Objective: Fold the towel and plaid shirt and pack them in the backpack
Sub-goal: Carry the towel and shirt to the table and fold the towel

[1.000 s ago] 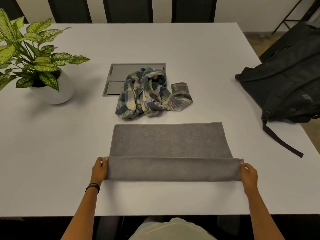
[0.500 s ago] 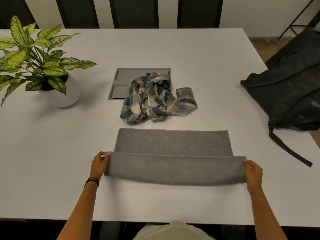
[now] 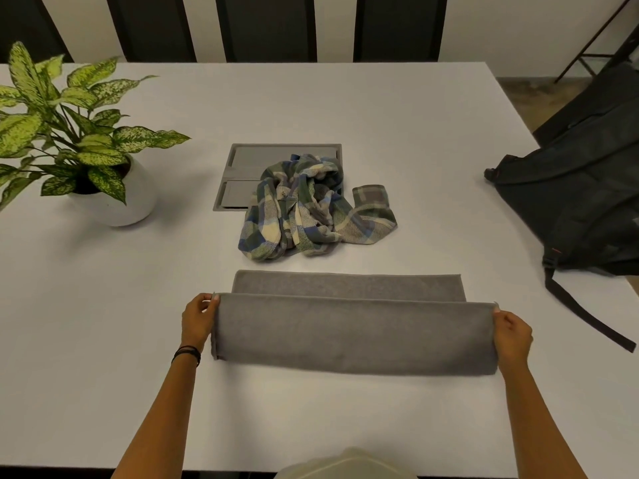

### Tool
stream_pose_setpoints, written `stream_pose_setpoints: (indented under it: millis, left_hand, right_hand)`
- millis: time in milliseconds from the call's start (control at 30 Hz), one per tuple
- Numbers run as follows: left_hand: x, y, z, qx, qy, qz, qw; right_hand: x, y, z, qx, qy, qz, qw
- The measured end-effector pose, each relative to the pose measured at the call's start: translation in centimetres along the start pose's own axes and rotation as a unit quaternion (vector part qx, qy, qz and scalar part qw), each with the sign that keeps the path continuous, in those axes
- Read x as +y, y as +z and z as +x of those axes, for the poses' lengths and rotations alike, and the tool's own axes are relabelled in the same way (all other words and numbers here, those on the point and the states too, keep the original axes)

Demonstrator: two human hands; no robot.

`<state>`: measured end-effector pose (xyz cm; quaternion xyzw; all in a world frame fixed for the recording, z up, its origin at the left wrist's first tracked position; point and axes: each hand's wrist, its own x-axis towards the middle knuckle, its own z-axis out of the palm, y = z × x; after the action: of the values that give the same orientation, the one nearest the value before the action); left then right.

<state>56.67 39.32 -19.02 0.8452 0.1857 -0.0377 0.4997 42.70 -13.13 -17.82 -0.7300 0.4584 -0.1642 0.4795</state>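
Now the left hand [image 3: 197, 323] and right hand [image 3: 511, 335] each pinch a near corner of the grey towel [image 3: 352, 335], just before the plaid shirt [image 3: 311, 209]; carry both corners level to its far edge.

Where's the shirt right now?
The shirt lies crumpled mid-table, just beyond the towel, partly over the grey hatch.

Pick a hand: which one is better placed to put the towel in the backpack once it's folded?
Right. The right hand holds the towel end nearest the backpack, at the table's right edge. The left hand would have to cross over.
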Motion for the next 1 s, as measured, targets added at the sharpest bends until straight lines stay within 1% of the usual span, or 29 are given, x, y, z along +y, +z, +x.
stream_pose_setpoints:
  millis: [167,467,600,1000]
  left_hand:
    - [0.2,0.9,1.2,0.031,-0.003,0.003,1.000]
    - [1.0,2.6,3.7,0.057,-0.028,-0.006,0.998]
    - [1.6,3.3,4.9,0.060,-0.035,-0.005,0.998]
    - [2.3,5.3,8.0,0.052,-0.053,0.050,0.996]
  right_hand:
    - [-0.3,1.3,1.5,-0.002,-0.005,-0.013,1.000]
    - [-1.2,3.6,4.4,0.001,-0.017,-0.026,1.000]
    - [-1.7,4.6,5.5,0.001,-0.024,-0.031,0.999]
    - [-1.6,7.0,8.3,-0.003,0.001,-0.066,0.998]
